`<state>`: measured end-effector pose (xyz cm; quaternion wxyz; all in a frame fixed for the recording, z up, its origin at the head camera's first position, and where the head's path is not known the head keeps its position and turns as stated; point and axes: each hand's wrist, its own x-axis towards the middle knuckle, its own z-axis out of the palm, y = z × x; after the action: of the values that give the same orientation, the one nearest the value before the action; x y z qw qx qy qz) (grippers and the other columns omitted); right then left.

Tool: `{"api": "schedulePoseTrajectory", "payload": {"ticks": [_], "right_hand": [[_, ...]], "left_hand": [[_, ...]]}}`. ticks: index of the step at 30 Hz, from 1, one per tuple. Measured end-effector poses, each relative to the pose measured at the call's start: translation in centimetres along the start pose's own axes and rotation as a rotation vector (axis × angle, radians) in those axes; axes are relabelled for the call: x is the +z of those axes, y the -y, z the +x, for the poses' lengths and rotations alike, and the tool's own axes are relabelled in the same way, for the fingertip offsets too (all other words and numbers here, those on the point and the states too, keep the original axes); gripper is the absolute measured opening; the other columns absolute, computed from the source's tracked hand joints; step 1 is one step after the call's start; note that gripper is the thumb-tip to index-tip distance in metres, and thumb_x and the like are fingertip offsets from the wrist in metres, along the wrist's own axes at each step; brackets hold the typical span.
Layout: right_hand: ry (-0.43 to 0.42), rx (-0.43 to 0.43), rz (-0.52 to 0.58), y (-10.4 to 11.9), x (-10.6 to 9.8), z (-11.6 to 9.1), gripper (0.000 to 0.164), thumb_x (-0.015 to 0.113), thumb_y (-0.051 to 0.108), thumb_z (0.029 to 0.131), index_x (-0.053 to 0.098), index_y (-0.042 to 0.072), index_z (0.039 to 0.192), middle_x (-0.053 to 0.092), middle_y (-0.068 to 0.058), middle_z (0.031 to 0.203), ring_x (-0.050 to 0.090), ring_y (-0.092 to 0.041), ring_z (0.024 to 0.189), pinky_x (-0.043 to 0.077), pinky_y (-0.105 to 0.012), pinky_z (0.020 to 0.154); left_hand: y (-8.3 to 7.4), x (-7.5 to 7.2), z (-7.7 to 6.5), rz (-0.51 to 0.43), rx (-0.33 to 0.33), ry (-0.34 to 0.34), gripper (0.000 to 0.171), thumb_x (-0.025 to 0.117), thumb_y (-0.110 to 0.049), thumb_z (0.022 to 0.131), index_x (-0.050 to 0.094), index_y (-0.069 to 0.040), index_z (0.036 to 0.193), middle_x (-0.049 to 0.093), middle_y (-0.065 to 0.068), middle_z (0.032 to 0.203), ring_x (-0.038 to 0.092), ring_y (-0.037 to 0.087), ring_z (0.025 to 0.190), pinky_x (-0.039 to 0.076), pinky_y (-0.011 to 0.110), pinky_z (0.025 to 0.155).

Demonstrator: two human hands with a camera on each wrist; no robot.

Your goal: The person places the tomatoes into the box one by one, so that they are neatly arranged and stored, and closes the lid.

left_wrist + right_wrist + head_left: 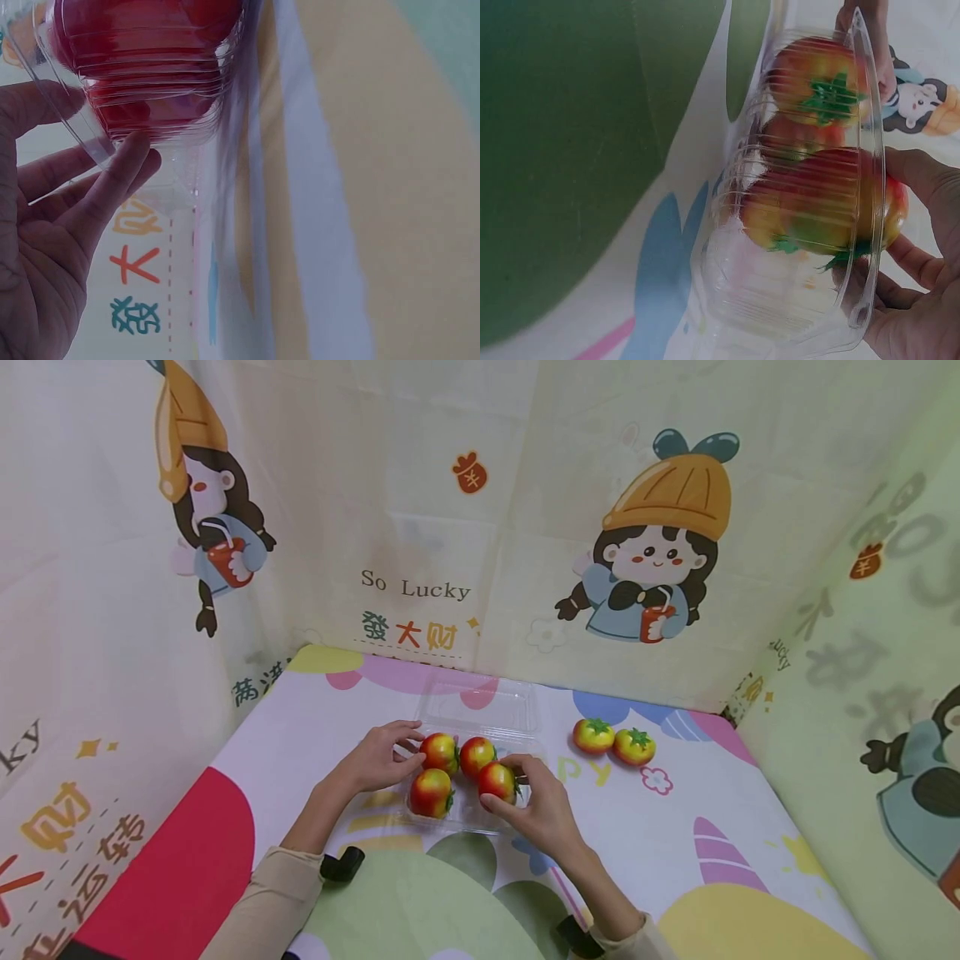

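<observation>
In the head view a clear plastic clamshell box [461, 818] stands with its lid [476, 703] folded back behind it. Three red-yellow tomatoes, one of them the front-left tomato [431, 793], sit inside the box. My right hand [542, 802] grips another tomato [497, 782] at the front right, thumb on its near side and fingers on the far side. The right wrist view shows this tomato [896, 214] partly above the rim. My left hand [378, 758] is at the box's left side, its extended fingers [124, 169] against the rim and ribbed wall in the left wrist view.
Two more tomatoes, a left one [593, 736] and a right one [634, 747], lie on the patterned tablecloth [720, 785] right of the box. A printed curtain [510, 543] hangs behind the table and along both sides.
</observation>
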<state>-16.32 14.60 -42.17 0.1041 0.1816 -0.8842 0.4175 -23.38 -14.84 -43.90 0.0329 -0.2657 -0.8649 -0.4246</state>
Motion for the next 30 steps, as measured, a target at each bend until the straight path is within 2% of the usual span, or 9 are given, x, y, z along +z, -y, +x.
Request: {"api": "schedulePoseTrajectory", "payload": {"ticks": [8, 14, 30], "right_hand": [[0.031, -0.002, 0.018, 0.4, 0.7, -0.1, 0.053, 0.089, 0.028, 0.079, 0.064, 0.015, 0.123, 0.067, 0.004, 0.116, 0.064, -0.016, 0.104, 0.059, -0.049, 0.091], [0.053, -0.019, 0.017, 0.4, 1.2, -0.1, 0.051, 0.090, 0.024, 0.079, 0.065, 0.013, 0.122, 0.068, 0.004, 0.112, 0.065, -0.014, 0.103, 0.060, -0.042, 0.090], [0.112, 0.008, -0.008, 0.2, 2.3, 0.0, 0.051, 0.086, 0.034, 0.083, 0.063, 0.011, 0.123, 0.070, -0.002, 0.113, 0.067, -0.020, 0.102, 0.061, -0.034, 0.087]], "left_hand": [[0.0, 0.0, 0.0, -0.001, 0.003, 0.000, 0.034, 0.072, -0.017, 0.093, 0.070, 0.003, 0.121, 0.057, 0.025, 0.143, 0.073, 0.026, 0.098, 0.063, 0.033, 0.079], [0.0, 0.0, -0.1, -0.005, 0.003, 0.001, 0.035, 0.072, -0.017, 0.093, 0.070, 0.003, 0.122, 0.057, 0.025, 0.143, 0.073, 0.026, 0.099, 0.063, 0.033, 0.080], [-0.1, -0.1, -0.1, -0.002, 0.011, 0.002, 0.036, 0.072, -0.016, 0.093, 0.070, 0.003, 0.123, 0.058, 0.025, 0.142, 0.073, 0.027, 0.099, 0.063, 0.033, 0.080]]}}
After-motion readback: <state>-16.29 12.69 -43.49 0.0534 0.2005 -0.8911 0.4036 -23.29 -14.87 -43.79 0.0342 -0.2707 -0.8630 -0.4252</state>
